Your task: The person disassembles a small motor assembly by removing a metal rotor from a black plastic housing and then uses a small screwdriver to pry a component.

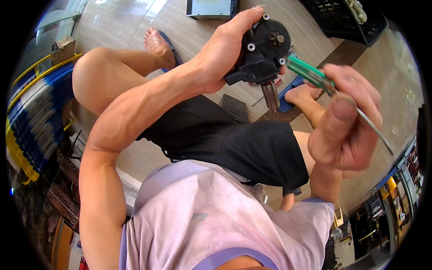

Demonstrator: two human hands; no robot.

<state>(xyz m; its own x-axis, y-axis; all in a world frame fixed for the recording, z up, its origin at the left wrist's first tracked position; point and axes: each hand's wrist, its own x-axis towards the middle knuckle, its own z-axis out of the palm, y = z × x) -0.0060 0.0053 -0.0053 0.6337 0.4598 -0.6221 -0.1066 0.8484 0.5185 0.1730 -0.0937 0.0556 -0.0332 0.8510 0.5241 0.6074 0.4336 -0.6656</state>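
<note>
My left hand (223, 51) is wrapped round a black gear motor (263, 63), held up above the floor at the upper middle. Its round housing has a small toothed metal gear on the face and several silver-ringed mounting holes. Below the housing sticks out a metal motor can (271, 96). To the right, my right hand (348, 123) grips a screwdriver (310, 73) between thumb and fingers. The green handle end points at the motor's lower right mounting hole, and whether it touches cannot be told. The thin metal shaft runs back past the fingers to the lower right.
On the tiled floor lie a grey metal box (212, 8), a dark flat block (234, 108) and a small red-handled tool (278, 82). A black plastic crate (348, 22) stands at the upper right. Blue and yellow racking (40, 112) lines the left, stocked shelves (396, 198) the right.
</note>
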